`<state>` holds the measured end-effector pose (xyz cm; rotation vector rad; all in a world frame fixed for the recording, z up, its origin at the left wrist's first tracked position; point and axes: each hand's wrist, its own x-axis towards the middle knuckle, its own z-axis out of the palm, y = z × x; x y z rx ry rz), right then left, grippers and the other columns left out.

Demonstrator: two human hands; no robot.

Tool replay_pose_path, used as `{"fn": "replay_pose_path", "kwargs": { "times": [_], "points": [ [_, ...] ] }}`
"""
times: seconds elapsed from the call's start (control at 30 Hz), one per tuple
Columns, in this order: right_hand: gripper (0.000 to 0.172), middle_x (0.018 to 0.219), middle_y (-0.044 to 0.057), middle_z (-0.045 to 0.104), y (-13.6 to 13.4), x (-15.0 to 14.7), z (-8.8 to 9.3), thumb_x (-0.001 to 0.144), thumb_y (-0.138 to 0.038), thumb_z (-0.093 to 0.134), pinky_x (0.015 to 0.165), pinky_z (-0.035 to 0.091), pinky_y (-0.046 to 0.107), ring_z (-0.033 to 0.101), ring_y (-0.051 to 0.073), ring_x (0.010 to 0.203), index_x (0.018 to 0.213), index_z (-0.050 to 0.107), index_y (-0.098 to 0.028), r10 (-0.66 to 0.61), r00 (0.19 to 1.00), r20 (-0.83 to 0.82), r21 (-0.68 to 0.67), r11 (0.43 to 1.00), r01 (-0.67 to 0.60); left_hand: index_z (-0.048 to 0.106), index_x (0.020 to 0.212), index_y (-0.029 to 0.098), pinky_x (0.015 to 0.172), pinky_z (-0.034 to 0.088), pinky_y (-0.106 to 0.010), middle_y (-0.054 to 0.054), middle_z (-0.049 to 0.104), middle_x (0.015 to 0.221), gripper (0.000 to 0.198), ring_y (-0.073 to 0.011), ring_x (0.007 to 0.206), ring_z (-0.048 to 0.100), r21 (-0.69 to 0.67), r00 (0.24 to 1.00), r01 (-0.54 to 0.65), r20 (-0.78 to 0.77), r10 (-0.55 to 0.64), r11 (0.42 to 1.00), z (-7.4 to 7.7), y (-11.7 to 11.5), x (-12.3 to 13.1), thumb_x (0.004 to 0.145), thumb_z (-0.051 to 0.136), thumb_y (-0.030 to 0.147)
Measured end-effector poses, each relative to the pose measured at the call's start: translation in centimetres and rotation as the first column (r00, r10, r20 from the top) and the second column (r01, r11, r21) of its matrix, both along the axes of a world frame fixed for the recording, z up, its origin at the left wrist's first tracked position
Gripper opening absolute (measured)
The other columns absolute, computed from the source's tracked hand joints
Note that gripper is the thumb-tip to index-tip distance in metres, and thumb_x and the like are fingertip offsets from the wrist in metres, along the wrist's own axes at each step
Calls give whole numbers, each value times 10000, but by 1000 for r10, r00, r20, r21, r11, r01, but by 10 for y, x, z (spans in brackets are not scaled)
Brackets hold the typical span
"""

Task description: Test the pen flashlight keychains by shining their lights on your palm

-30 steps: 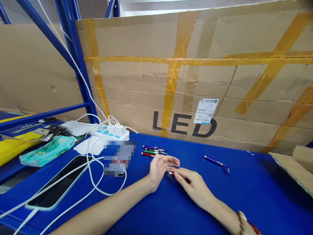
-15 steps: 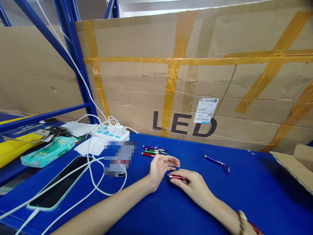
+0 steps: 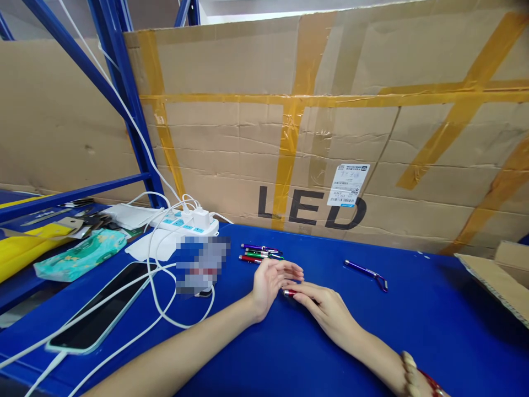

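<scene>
The right hand (image 3: pixel 330 311) pinches a red pen (image 3: pixel 290 293), whose bared end shows at its ten o'clock, just beside the left hand (image 3: pixel 270 285), loosely cupped, palm open. Further out at ten o'clock lie more pens (image 3: pixel 260 255); at two, a purple pen (image 3: pixel 363 269).

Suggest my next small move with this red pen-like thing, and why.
Perhaps bring the open left hand to the silver end of the red pen-like thing: that end points toward it, while the right hand hides the other end.
</scene>
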<state>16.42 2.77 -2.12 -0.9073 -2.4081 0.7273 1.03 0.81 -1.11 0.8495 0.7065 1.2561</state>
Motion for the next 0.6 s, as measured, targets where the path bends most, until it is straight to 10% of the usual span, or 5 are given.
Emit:
{"fn": "replay_pose_path", "kwargs": {
  "times": [0.6],
  "points": [
    [300,1106,-28,638,-4,1,2,900,-388,383,853,455,304,593,185,997,1095,607,-344,9,1000,15,42,999,-10,630,735,93,806,359,-329,-117,617,781,418,-243,839,536,-4,1000,4,15,-4,1000,-2,3,0,715,315,367]
  ]
}}
